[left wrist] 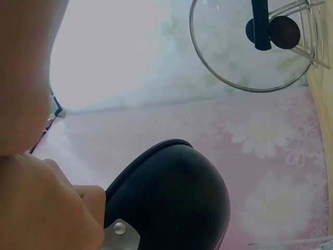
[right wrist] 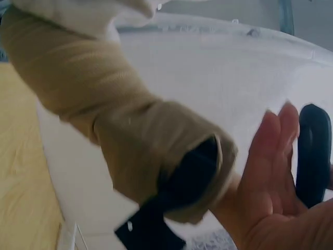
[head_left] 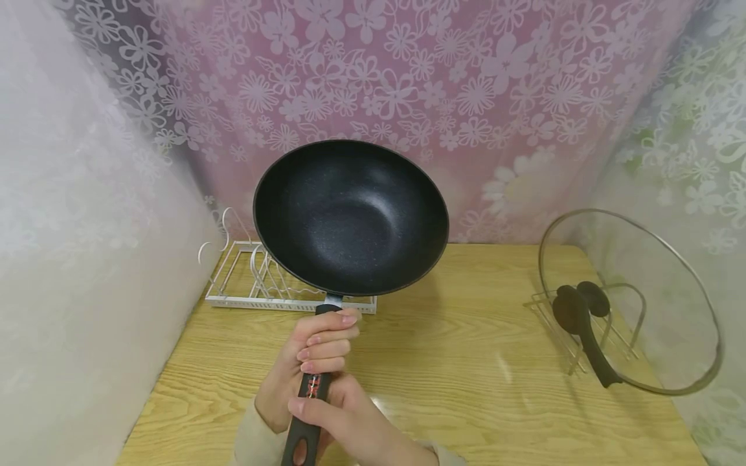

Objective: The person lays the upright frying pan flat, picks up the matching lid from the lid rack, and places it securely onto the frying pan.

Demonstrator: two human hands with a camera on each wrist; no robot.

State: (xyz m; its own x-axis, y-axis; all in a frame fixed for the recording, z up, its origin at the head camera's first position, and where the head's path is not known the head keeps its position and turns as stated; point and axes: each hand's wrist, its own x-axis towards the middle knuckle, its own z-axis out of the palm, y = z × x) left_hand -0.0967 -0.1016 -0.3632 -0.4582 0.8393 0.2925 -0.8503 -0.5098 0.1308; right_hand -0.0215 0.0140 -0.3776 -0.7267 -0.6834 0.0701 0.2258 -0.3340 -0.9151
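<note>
A black wok (head_left: 351, 220) is held up above the table, tilted so its inside faces the head camera. My left hand (head_left: 319, 349) grips the upper part of its black handle (head_left: 300, 432), fingers curled over the top. Just below, my right hand (head_left: 364, 417) holds the same handle, with the thumb lying across it. In the left wrist view, the left hand (left wrist: 47, 208) is beside the riveted metal bracket (left wrist: 124, 237) and the wok's dark outside (left wrist: 182, 198). The handle's end (right wrist: 314, 151) appears beside the right hand's fingers (right wrist: 273, 140) in the right wrist view.
Behind the wok, a white wire rack (head_left: 233, 301) stands at the table's back left, partly hidden. At the right, a glass lid (head_left: 664, 310) with a black knob leans upright in a small wire stand (head_left: 574, 362). Flowered sheeting (head_left: 373, 77) encloses the wooden table (head_left: 478, 388).
</note>
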